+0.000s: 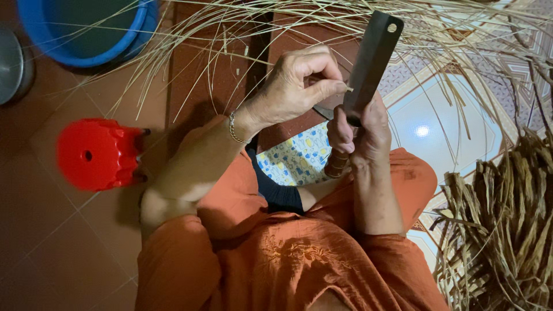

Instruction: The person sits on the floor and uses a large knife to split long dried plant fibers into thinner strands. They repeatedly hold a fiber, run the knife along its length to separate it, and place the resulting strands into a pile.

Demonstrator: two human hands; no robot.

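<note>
My right hand (360, 135) grips the wooden handle of a dark cleaver-like knife (371, 57) whose flat blade points up and away, with a hole near its tip. My left hand (299, 83) pinches a thin pale straw strip (349, 89) between thumb and forefinger, right against the blade's edge. A silver bracelet (233, 129) sits on my left wrist. Both hands are raised above my lap, over my orange clothing (288, 253).
Long thin straw strips (230, 34) fan across the floor ahead. A pile of dry brown husk strips (507, 219) lies at the right. A red plastic stool (95, 152) stands at the left, a blue basin (86, 29) at the top left, a metal dish (11, 63) beside it.
</note>
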